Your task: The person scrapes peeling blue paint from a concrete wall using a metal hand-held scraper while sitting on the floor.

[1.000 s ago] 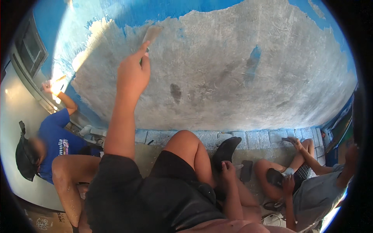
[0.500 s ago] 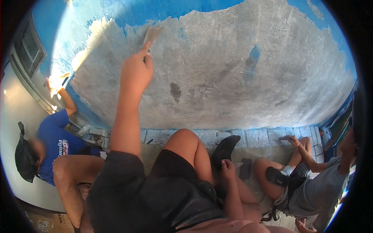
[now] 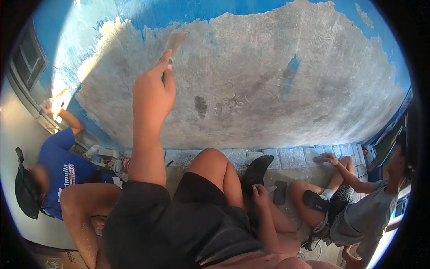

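Up at the ragged edge of the blue paint (image 3: 179, 12), the left hand (image 3: 153, 95) holds a scraper (image 3: 177, 41), fingers wrapped round its handle and index finger stretched toward the blade, which lies against the bare grey patch (image 3: 251, 67) of wall just below that edge. Compared with half a second ago, hand and scraper stand at almost the same spot and the paint line beside them looks much alike, so the work there seems to have gained little. More has shifted to the right: the co-worker in grey (image 3: 365, 217) now leans further into view.

Counted, there is one scraper in the left hand, one dark flat object (image 3: 280, 193) on the floor, and two co-workers, the other being the co-worker in blue (image 3: 67, 168), who wears one black hat (image 3: 27, 190). The right hand (image 3: 260, 196) rests low with fingers curled; a pale tip shows beside it, but I cannot tell whether it is gripped.
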A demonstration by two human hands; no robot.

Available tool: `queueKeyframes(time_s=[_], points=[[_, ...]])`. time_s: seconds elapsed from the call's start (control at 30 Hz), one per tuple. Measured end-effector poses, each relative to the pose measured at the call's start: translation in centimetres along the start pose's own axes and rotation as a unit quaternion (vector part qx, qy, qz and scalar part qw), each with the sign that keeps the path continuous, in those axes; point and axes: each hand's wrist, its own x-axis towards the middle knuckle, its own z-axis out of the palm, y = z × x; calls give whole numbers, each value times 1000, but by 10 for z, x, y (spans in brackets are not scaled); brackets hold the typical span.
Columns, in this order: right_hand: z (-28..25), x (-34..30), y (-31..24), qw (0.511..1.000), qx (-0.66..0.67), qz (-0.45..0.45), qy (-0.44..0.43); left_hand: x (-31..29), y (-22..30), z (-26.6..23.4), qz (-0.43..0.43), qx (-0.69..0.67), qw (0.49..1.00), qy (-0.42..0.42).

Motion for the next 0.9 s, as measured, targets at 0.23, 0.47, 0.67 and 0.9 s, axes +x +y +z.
queueKeyframes(time_s=[0.23,0.47,0.67,0.9], points=[[-1,-1,-8,999,-38,-6,-4,2,2,0,-58,-4,997,-43],[-2,-4,-7,994,-97,-51,-16,8,7,-4,-70,6,997,-43],[0,-2,-6,992,-113,-45,-7,13,-2,9,-50,42,997,-50],[-2,0,-10,990,-120,-69,-14,27,-9,12,-68,56,993,-83]])
